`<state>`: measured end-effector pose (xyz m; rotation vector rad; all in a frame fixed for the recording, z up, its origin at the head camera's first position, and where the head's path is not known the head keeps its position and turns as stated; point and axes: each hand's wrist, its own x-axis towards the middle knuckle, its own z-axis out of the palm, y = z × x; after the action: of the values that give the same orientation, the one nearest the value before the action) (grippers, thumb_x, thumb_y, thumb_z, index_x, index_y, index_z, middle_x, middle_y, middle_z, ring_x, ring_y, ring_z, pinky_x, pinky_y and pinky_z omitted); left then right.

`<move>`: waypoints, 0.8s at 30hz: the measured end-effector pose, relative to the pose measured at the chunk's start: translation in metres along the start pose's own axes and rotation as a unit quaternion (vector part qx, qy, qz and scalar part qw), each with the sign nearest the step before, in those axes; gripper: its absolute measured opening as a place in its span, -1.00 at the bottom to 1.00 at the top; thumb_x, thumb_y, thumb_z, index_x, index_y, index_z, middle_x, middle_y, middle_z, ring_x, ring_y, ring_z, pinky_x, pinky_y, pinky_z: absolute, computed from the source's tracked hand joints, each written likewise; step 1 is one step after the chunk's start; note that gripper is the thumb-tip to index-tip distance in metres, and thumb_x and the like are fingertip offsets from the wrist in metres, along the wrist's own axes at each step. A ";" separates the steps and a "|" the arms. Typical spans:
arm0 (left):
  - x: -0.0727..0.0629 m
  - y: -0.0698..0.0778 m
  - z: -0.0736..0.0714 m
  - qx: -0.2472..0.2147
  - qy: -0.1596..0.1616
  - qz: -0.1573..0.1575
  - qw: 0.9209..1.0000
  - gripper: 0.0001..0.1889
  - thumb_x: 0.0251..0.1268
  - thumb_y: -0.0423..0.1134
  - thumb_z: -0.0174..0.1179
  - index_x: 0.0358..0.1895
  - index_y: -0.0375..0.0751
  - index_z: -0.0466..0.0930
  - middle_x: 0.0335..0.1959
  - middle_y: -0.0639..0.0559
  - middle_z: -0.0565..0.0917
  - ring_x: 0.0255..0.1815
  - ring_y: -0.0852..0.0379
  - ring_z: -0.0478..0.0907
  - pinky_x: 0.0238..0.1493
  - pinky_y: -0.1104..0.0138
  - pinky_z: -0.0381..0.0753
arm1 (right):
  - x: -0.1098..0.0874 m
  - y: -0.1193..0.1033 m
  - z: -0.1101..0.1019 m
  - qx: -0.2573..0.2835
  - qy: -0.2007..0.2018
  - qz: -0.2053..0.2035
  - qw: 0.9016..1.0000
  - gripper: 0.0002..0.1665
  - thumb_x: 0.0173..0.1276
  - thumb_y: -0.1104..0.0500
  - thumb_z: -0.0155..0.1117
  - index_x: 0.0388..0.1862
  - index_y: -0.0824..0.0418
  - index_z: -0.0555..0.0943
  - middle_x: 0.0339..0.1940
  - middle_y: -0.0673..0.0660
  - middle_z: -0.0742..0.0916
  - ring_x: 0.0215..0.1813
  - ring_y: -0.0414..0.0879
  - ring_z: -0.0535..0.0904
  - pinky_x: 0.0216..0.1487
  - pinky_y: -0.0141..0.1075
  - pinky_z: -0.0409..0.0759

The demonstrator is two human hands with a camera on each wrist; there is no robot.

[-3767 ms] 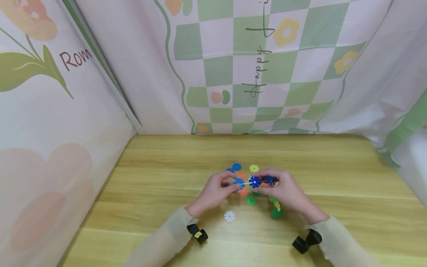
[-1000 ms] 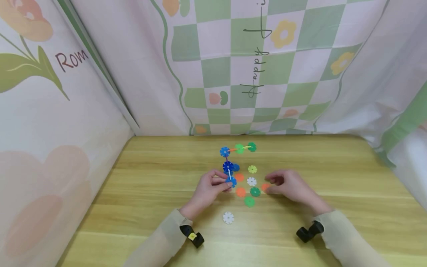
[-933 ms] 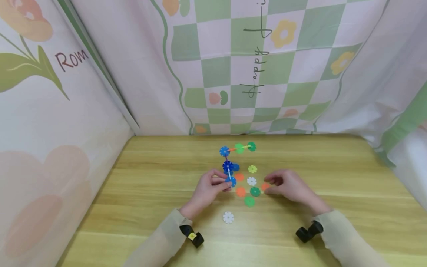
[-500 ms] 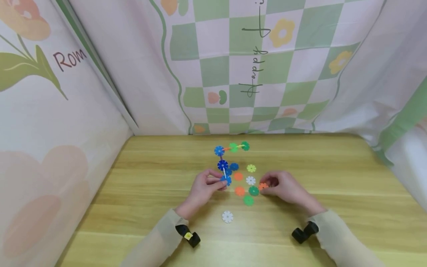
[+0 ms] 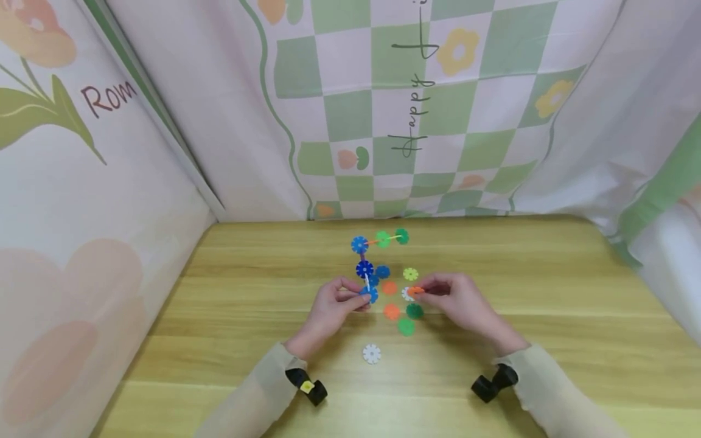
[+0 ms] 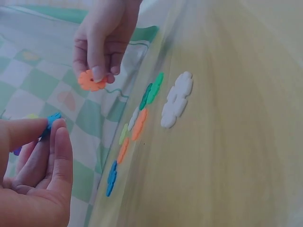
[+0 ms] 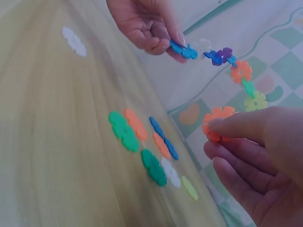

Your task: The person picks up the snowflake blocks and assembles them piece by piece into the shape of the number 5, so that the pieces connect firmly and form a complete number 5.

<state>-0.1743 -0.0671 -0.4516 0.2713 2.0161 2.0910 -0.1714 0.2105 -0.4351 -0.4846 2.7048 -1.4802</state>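
Note:
My left hand (image 5: 328, 309) pinches the blue snowflake disc (image 5: 370, 295) that ends a linked chain of slotted plastic discs. From there the chain rises through a white disc seen edge-on and a dark blue disc (image 5: 364, 269), then bends right at another blue disc (image 5: 359, 245) toward a green disc (image 5: 402, 236). An orange snowflake disc (image 7: 218, 124) is pinched between thumb and fingers of my right hand (image 5: 462, 305). In the head view this orange disc overlaps a white disc (image 5: 406, 294) on the table; the left wrist view shows it held above the tabletop.
Loose discs lie on the wooden table (image 5: 246, 365) between the hands: orange (image 5: 391, 312), dark green (image 5: 414, 311), light green (image 5: 406, 326), yellow-green (image 5: 411, 274) and blue (image 5: 382, 272). A white disc (image 5: 371, 354) lies nearer the front. A checkered curtain (image 5: 400, 176) hangs behind the table.
Both hands were at the chain earlier. The right hand has let go, picked an orange disc off the table and brought it leftward; the chain now extends away from the left hand.

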 end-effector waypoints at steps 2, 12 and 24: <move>-0.001 0.001 0.000 0.000 0.000 0.000 1.000 -0.83 0.39 -0.43 0.30 -0.11 -0.41 0.50 -0.23 -0.22 0.76 -0.15 -0.23 0.73 0.00 0.08 0.70 | 0.000 -0.005 0.002 0.007 0.003 -0.005 1.000 -0.81 0.30 0.26 0.49 -0.11 0.12 0.77 -0.22 -0.03 0.79 -0.19 -0.09 0.72 -0.20 -0.28 0.71; -0.004 0.004 0.001 0.007 -0.001 0.000 1.000 -0.81 0.40 -0.44 0.28 -0.08 -0.46 0.49 -0.24 -0.24 0.76 -0.13 -0.28 0.72 0.02 0.05 0.69 | 0.004 -0.017 0.015 0.049 0.008 -0.045 0.998 -0.77 0.33 0.37 0.43 -0.04 0.26 0.77 -0.14 0.08 0.80 -0.16 0.06 0.74 -0.18 -0.26 0.73; -0.004 0.004 0.002 -0.023 -0.014 0.009 1.000 -0.84 0.36 -0.47 0.30 -0.11 -0.48 0.54 -0.20 -0.20 0.73 -0.17 -0.08 0.74 0.03 -0.02 0.67 | 0.004 -0.020 0.027 0.090 0.016 -0.050 0.995 -0.86 0.31 0.32 0.47 -0.16 0.18 0.77 -0.22 0.02 0.80 -0.16 -0.06 0.75 -0.10 -0.26 0.72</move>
<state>-0.1700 -0.0668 -0.4473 0.3096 1.9539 2.1289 -0.1655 0.1769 -0.4329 -0.6014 2.5710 -1.7512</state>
